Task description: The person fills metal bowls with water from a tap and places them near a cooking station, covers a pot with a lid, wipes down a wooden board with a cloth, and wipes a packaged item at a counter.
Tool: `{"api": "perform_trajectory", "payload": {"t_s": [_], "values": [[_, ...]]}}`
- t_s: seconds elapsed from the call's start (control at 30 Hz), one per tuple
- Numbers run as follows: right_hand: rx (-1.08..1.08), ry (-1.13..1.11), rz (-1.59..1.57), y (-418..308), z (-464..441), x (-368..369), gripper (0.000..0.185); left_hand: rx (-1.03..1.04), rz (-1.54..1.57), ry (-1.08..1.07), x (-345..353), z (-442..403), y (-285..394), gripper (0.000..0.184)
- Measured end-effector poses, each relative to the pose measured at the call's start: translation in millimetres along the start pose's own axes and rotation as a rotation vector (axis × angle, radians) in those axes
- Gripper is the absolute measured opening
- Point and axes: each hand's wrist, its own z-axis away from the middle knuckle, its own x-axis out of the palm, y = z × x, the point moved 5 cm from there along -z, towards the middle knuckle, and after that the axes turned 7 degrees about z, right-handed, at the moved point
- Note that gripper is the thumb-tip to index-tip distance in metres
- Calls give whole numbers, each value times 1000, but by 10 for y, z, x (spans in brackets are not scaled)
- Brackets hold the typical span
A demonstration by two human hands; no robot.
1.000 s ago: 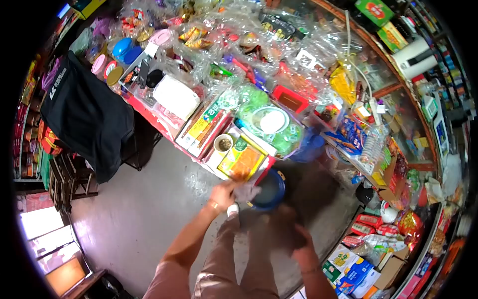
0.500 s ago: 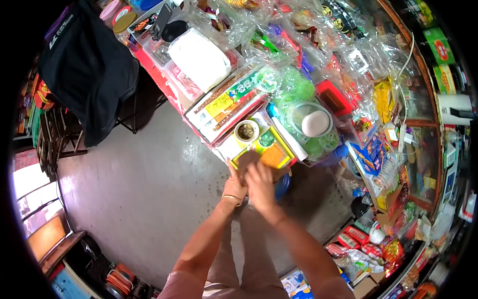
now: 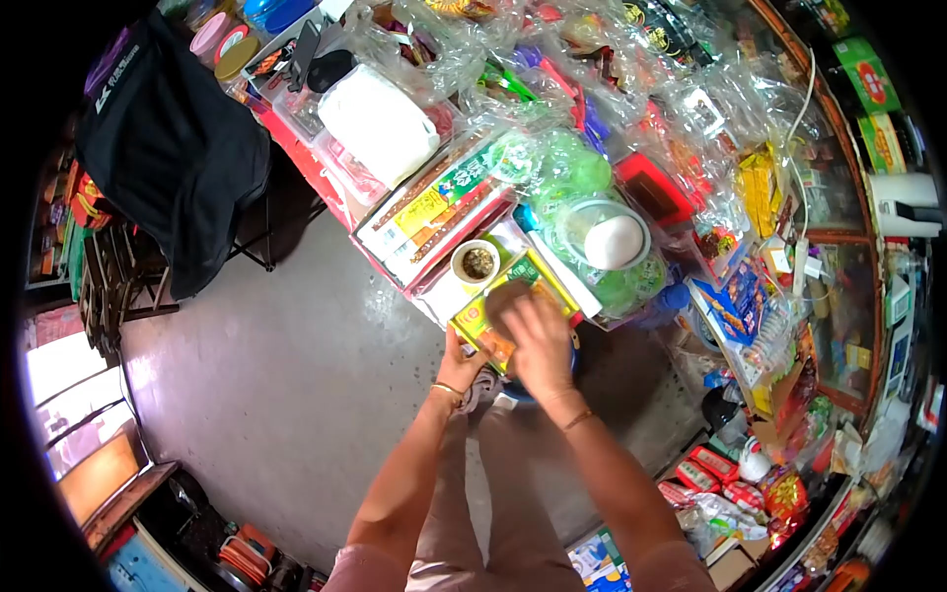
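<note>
A yellow and green box (image 3: 472, 321) lies at the near edge of the loaded table, its label partly covered. My left hand (image 3: 461, 367) grips its near left corner, thumb along the edge; some fingers are hidden below. Over the middle of the box, my right hand (image 3: 538, 343) is closed on a dark brown, rounded thing (image 3: 505, 302), too blurred to name. Just beyond stands a white cup (image 3: 476, 262) with dark bits in it. A crumpled greyish cloth (image 3: 482, 389) shows beneath my left hand.
Right of the box are green round containers in plastic (image 3: 582, 178) and a tub with a white lid (image 3: 614, 243). A long carton (image 3: 434, 202) and a white package (image 3: 380, 125) lie beyond. A black-covered chair (image 3: 178, 148) stands left; packed shelves (image 3: 838, 326) line the right.
My right hand has moved slightly right and away from my left hand, with the brown thing across the box. More of the box's near left part now shows. The view has shifted a little.
</note>
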Motion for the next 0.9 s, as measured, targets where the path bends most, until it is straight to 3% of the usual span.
{"api": "perform_trajectory", "payload": {"t_s": [0.1, 0.33, 0.47, 0.57, 0.67, 0.77, 0.8, 0.83, 0.87, 0.9], "values": [[295, 155, -275, 371, 252, 33, 43, -120, 225, 231, 33, 101, -46, 67], [341, 177, -502, 391, 427, 179, 43, -117, 143, 164, -16, 63, -61, 48], [288, 134, -522, 446, 459, 123, 43, -130, 29, 228, 23, 107, 4, 48], [276, 138, -501, 438, 529, 73, 43, 20, -283, 316, 114, 299, 185, 50], [308, 123, -557, 465, 681, 27, 41, 55, 71, 251, 224, 425, 162, 54], [331, 185, -630, 219, 799, -345, 39, 188, -3, 235, 194, 593, 150, 56], [168, 124, -573, -49, 829, -526, 39, 88, 15, 215, 237, 730, 185, 53], [7, 67, -511, -328, 849, -707, 39, 127, 8, 200, 118, 821, -15, 50], [-113, -3, -424, -570, 833, -854, 42, 294, -286, 145, 49, 984, -174, 47], [-232, -67, -332, -741, 835, -965, 45, 368, -467, 100, 159, 1132, 98, 46]]}}
